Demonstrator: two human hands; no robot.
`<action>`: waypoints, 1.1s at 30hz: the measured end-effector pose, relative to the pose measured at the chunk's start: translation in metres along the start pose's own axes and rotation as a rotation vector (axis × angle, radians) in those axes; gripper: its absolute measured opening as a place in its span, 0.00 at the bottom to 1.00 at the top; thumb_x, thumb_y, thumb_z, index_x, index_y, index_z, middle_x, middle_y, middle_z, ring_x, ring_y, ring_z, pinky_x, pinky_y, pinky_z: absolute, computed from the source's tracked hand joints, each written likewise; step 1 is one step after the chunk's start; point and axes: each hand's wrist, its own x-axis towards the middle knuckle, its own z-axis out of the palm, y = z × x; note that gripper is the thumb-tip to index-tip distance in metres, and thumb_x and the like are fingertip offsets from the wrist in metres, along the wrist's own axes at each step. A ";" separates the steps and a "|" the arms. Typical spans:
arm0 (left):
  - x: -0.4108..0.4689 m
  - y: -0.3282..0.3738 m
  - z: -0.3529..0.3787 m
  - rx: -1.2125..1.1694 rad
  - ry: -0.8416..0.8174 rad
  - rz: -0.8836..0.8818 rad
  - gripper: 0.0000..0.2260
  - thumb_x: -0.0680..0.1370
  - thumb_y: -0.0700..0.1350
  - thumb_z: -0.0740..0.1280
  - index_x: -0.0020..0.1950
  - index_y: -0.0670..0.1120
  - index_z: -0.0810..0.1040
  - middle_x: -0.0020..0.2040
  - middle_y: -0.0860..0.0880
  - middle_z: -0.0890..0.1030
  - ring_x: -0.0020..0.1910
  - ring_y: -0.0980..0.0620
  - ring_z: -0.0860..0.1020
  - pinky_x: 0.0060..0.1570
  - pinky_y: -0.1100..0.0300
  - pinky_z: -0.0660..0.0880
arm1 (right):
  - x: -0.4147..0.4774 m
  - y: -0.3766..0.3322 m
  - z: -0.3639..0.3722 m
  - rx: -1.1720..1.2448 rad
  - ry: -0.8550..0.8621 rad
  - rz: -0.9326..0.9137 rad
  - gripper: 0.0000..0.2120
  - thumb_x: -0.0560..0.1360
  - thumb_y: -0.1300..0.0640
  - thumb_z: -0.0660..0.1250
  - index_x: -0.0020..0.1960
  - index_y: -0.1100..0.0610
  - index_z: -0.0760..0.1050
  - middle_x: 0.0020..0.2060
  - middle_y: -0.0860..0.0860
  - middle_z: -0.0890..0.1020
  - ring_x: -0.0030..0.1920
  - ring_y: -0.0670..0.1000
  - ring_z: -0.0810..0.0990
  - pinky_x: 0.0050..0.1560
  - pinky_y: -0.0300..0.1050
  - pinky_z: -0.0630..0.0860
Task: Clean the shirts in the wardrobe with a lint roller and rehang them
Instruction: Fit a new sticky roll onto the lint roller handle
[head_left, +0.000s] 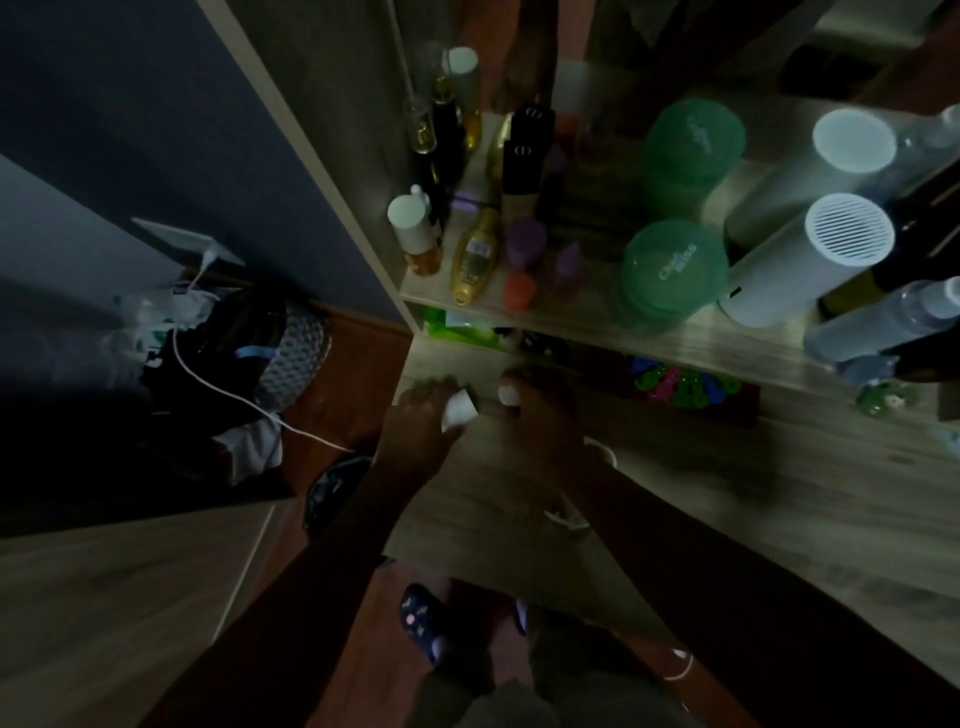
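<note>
The light is dim. Both hands meet over the left end of a wooden shelf top. My left hand grips a short white cylindrical piece. My right hand is curled round a second white end close beside it. The two pieces look like parts of one lint roller, but I cannot tell whether they are joined. A thin white loop shows from under my right forearm. No shirt is in view.
An upper shelf carries several bottles, two green tubs and white cylinders. Coloured pegs lie below it. On the floor at left a basket stands with a white cable. A slippered foot is below.
</note>
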 end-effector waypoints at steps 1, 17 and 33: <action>-0.005 0.000 0.001 -0.036 0.003 -0.012 0.30 0.74 0.55 0.73 0.73 0.47 0.72 0.67 0.44 0.78 0.62 0.41 0.77 0.58 0.46 0.75 | 0.000 0.000 0.000 -0.008 0.009 0.001 0.14 0.76 0.55 0.67 0.61 0.55 0.80 0.59 0.55 0.81 0.62 0.58 0.78 0.66 0.56 0.71; -0.059 0.042 -0.030 -0.326 0.128 -0.005 0.25 0.71 0.47 0.78 0.66 0.43 0.78 0.59 0.45 0.83 0.56 0.48 0.80 0.53 0.61 0.71 | -0.044 -0.024 -0.076 0.769 -0.061 -0.045 0.07 0.72 0.59 0.76 0.49 0.53 0.84 0.42 0.45 0.85 0.41 0.43 0.82 0.39 0.33 0.75; -0.070 0.061 -0.038 -0.363 0.112 0.034 0.30 0.73 0.52 0.75 0.72 0.49 0.69 0.62 0.48 0.81 0.58 0.50 0.79 0.55 0.52 0.77 | -0.066 -0.023 -0.089 0.747 -0.092 -0.029 0.08 0.73 0.54 0.74 0.53 0.52 0.82 0.51 0.44 0.84 0.50 0.39 0.80 0.44 0.27 0.73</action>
